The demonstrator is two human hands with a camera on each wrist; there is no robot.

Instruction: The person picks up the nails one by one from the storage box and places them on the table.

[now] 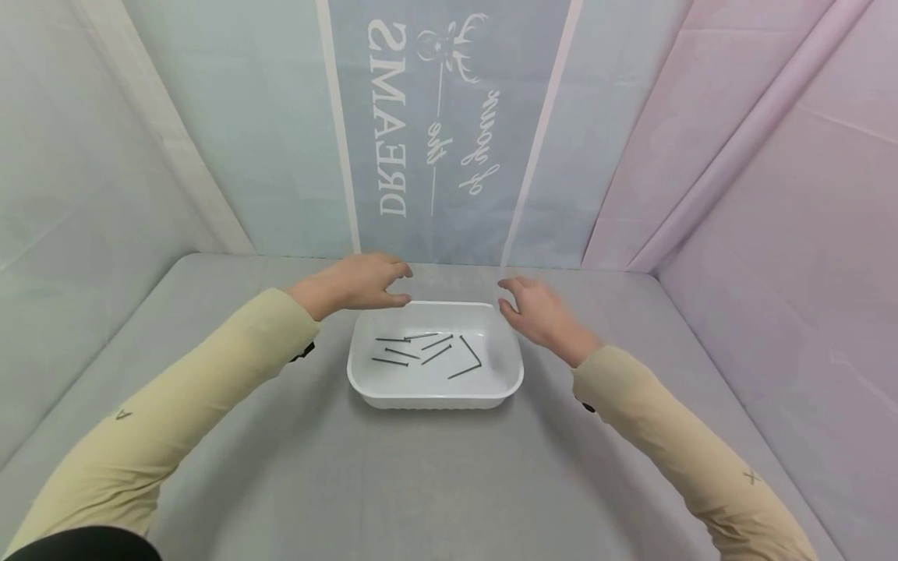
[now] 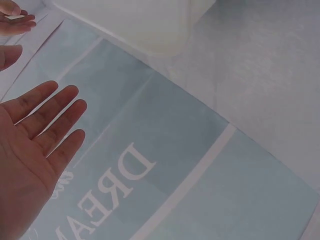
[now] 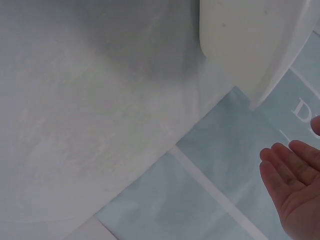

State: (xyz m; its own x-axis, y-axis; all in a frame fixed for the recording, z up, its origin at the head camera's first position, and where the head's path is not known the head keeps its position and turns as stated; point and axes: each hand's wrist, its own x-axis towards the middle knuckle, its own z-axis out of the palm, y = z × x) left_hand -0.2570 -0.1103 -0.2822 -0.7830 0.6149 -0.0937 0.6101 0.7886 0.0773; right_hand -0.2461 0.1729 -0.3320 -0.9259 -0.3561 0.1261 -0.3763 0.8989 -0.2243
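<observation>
A white rectangular dish (image 1: 435, 397) with rounded corners sits on the grey surface in the head view. Several thin dark nails (image 1: 389, 361) lie scattered over its floor. My left hand (image 1: 361, 282) hovers by the dish's far left corner, fingers extended and thumb apart, holding nothing. Across from it, my right hand (image 1: 539, 312) is over the far right corner, also with nothing in it. The left wrist view shows the left palm (image 2: 25, 155) with fingers spread. In the right wrist view the right hand's fingers (image 3: 282, 170) are nearly straight, below the dish's side (image 3: 250, 45).
Grey cloth (image 1: 421, 483) covers the surface under the dish. Behind stands a pale blue fabric wall (image 1: 281, 156) with mirrored white lettering (image 1: 389, 117). Pinkish fabric (image 1: 786, 234) closes the right side and whitish fabric (image 1: 84, 195) the left. A black rounded object (image 1: 84, 545) shows at the bottom left.
</observation>
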